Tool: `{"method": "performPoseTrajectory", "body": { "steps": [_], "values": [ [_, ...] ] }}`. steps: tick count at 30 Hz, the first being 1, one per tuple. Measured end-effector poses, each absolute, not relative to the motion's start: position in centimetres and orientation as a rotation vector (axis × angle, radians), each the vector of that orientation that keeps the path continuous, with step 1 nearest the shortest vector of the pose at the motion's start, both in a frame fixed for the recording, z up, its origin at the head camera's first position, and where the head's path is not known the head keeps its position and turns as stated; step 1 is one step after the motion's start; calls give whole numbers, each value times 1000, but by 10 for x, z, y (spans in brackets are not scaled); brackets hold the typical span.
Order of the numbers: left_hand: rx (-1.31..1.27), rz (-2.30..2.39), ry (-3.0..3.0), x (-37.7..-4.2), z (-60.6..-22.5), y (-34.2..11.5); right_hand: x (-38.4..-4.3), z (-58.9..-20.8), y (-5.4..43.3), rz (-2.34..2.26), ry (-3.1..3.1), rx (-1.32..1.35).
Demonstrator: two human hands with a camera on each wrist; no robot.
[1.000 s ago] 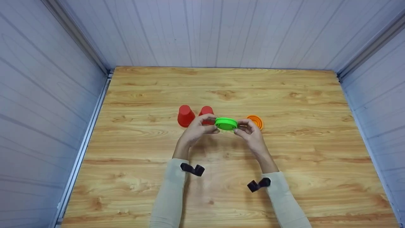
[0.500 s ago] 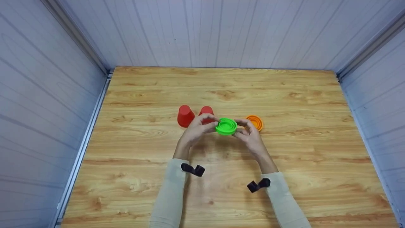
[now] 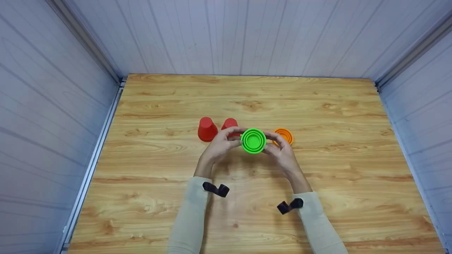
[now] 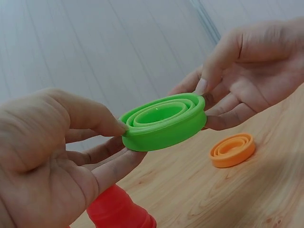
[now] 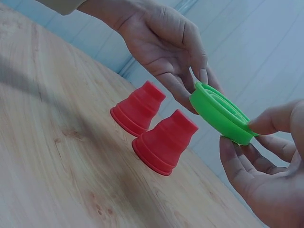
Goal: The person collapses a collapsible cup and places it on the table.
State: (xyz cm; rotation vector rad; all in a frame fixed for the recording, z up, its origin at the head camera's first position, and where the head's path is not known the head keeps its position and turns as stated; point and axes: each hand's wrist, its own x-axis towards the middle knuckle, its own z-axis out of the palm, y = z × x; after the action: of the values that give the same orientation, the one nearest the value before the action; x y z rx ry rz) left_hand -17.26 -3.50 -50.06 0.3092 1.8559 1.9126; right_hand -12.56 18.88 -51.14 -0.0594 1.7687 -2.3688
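Note:
A green collapsible cup (image 3: 253,141), folded flat into nested rings, is held up above the table between both hands. My left hand (image 3: 219,145) pinches its left rim, thumb on top and fingers beneath, as the left wrist view shows. On the opposite side my right hand (image 3: 282,151) pinches the rim the same way. The cup's ringed side faces the head camera. Behind my left hand stand two red collapsible cups (image 5: 166,142), extended and upside down; in the head view the fingers partly cover the nearer one.
An orange collapsible cup (image 4: 232,150), folded flat, lies on the wooden table (image 3: 335,158) just beyond my right hand. Pale panelled walls (image 3: 226,38) enclose the table at the back and both sides.
The green cup has tilted from nearly edge-on, underside showing, to face the head camera with its rings. Both hands have stayed at its rim, fingers shifting slightly.

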Motion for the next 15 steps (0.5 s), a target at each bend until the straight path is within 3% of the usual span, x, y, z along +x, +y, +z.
{"method": "performPoseTrajectory", "body": {
  "steps": [15],
  "values": [
    [363, 1926, 1789, -171, -507, -21, -124, -517, 203, -2359, 1825, -52]
  ]
}}
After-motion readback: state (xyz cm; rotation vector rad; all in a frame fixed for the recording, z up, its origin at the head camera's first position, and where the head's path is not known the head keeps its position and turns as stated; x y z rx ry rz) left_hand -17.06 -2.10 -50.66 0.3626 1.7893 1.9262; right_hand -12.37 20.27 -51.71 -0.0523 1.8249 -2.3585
